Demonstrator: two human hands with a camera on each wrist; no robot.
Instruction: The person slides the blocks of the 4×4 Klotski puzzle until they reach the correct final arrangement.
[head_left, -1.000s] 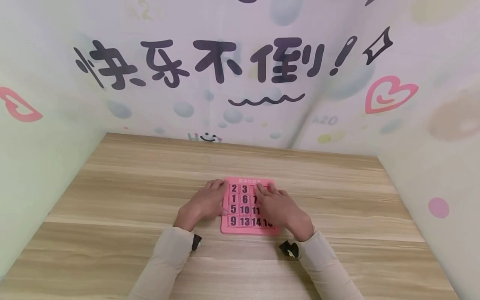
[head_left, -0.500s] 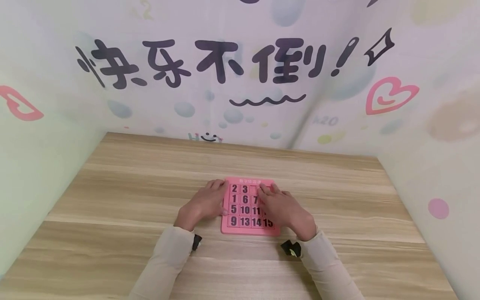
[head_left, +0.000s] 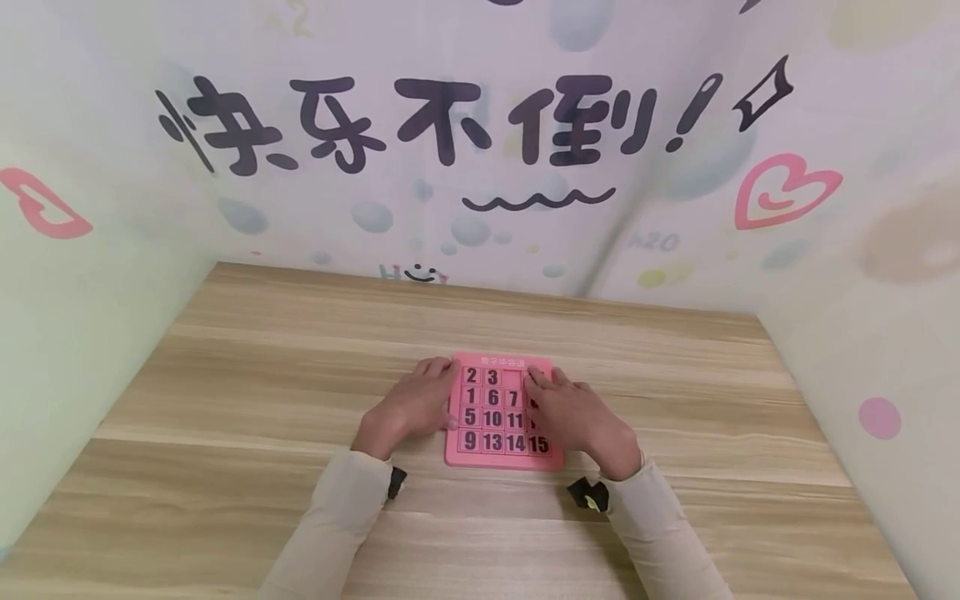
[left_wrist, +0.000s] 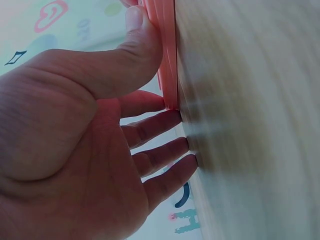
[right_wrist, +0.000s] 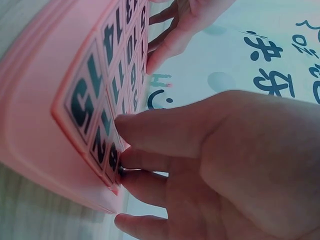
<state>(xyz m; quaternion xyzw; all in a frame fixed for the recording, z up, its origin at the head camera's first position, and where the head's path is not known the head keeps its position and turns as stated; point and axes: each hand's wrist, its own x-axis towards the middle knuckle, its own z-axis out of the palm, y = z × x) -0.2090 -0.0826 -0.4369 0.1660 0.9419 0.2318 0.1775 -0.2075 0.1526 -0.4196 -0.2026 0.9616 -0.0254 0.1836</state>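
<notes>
A pink number sliding puzzle (head_left: 502, 460) lies flat on the wooden table. Its tiles include 2 and 3 in the top row, then an empty slot (head_left: 512, 379). Beside its left edge, my left hand (head_left: 411, 406) has its thumb (left_wrist: 133, 20) against the frame and its fingers spread toward the far left corner, tips at the tabletop. My right hand (head_left: 573, 412) reaches over the right side, fingertips on the upper right tiles. In the right wrist view its thumb and fingers lie by the 8 tile (right_wrist: 113, 157), and the 15 tile (right_wrist: 86, 95) shows uncovered.
The wooden table (head_left: 300, 333) extends around the puzzle. A printed backdrop (head_left: 420, 233) with black characters rises behind the table's far edge, with pale side panels (head_left: 75, 333) at left and right. Dark straps (head_left: 588, 494) sit at the wrists.
My right hand has slid slightly right, leaving the top-row slot and the 15 tile in plain sight. My left hand has stayed at the puzzle's left edge.
</notes>
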